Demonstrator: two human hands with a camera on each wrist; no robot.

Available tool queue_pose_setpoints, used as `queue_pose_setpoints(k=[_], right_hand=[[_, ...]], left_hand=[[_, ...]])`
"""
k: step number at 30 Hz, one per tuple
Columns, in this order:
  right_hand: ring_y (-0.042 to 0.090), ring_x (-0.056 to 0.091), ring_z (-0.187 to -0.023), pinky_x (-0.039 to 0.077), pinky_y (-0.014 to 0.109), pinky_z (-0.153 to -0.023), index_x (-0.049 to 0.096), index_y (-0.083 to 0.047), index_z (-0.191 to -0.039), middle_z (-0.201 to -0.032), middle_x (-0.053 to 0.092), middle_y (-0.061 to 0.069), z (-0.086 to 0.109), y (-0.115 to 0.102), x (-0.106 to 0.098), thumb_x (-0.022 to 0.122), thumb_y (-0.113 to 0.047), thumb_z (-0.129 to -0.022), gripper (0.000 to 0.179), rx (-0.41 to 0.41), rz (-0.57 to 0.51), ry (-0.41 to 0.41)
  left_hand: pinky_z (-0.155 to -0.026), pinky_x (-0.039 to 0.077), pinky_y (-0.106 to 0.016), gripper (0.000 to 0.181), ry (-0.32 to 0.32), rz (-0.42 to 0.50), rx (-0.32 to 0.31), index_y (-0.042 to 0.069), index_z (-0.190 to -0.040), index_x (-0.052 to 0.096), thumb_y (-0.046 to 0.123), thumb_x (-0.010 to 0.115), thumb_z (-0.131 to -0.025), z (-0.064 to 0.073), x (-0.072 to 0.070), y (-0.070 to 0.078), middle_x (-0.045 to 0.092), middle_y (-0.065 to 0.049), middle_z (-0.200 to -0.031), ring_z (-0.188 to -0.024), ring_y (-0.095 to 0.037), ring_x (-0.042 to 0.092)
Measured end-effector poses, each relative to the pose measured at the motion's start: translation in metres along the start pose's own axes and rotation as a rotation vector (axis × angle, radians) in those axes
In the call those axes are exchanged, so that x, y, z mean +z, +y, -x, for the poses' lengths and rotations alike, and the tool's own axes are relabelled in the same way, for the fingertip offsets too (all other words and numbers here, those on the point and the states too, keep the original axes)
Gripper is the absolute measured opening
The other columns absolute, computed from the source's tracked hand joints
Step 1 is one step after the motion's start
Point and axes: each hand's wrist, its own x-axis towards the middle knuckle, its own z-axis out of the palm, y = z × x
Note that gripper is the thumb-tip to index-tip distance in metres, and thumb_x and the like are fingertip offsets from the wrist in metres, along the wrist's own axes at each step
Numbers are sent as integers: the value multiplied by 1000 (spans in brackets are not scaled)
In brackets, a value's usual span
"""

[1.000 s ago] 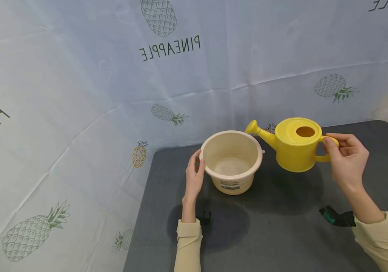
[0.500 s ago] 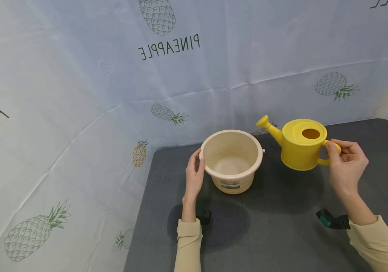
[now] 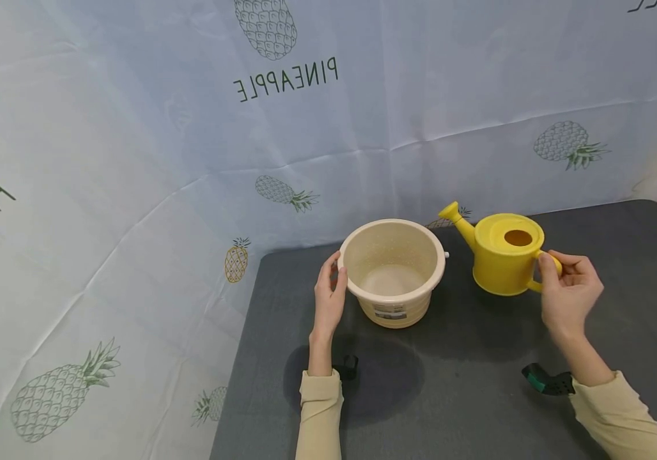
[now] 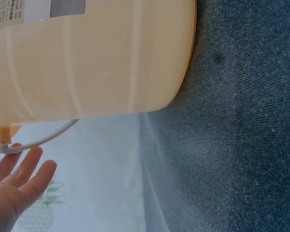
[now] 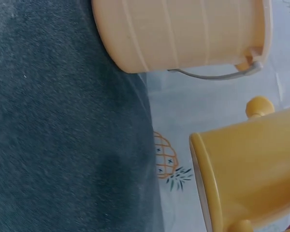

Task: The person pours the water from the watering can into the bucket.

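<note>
My right hand (image 3: 571, 291) grips the handle of a yellow watering can (image 3: 503, 262) between thumb and fingers. The can hangs above the table, its spout pointing left toward a cream bucket (image 3: 395, 313). In the right wrist view the can's lower edge (image 5: 208, 186) shows apart from the bucket (image 5: 183, 34); the right hand is almost wholly out of that view. On the left side of the bucket's rim, my left hand (image 3: 330, 295) rests with fairly straight fingers. The left wrist view shows those fingers (image 4: 38, 181) by the bucket's thin grey bail (image 4: 53, 137).
The bucket stands upright on a dark table (image 3: 449, 409). Behind and to the left hangs a pale cloth (image 3: 150, 268) printed with pineapples. A black strap piece (image 3: 547, 380) sits at the right wrist, another (image 3: 348, 367) at the left.
The watering can has moved right, away from the bucket's rim, its spout rising. Over the last half second it has come lower and slightly left. My left hand and the bucket stay put.
</note>
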Motion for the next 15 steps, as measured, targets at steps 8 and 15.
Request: queue_pose_setpoints(k=[8,15], right_hand=[[13,62,-66,50,15,-64,60,14,-86,-78,64,10,11,7,2,62,16,-78,9,9,-49,42],[13,58,-61,48,15,-59,61,10,-83,-75,63,9,20,17,2,63,15,-78,7,45,-41,103]], left_hand=[[-93,39,-51,39,11,0,16,-4,-135,42,8,45,-98,1,1,-1,46,-21,-132,-117,-34,46],[-93,39,-51,40,9,1,9,-4,-136,41,7,45,-98,1,1,-1,45,-21,-132,-118,-34,46]])
